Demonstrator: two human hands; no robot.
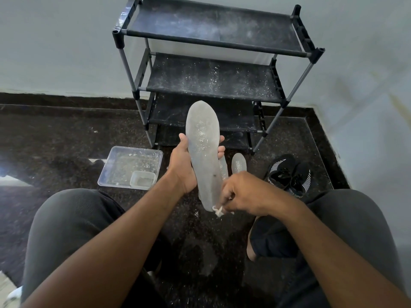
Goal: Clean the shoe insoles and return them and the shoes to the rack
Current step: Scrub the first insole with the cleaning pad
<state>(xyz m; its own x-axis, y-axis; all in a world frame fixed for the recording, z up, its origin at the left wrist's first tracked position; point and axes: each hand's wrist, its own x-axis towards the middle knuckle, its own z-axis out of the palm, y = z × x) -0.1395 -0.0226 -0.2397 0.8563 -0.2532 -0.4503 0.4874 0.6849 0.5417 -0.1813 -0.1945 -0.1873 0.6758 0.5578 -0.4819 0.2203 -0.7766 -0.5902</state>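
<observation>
My left hand (182, 167) grips a grey insole (203, 138) around its middle, toe end pointing up toward the rack; white specks cover its surface. At the insole's heel end my right hand (242, 193) has its fingers curled round a small white cloth (219, 211). A second grey insole (239, 163) lies on the dark floor just behind, partly hidden by the held one. A pair of black shoes with white stripes (289, 174) sits on the floor to the right. The black shoe rack (211, 78) stands against the wall, its shelves dusted with white.
A clear plastic tray (131, 166) with a smaller clear tub (142, 180) inside sits on the floor at the left. My knees in dark trousers frame the bottom of the view. White crumbs dot the dark stone floor.
</observation>
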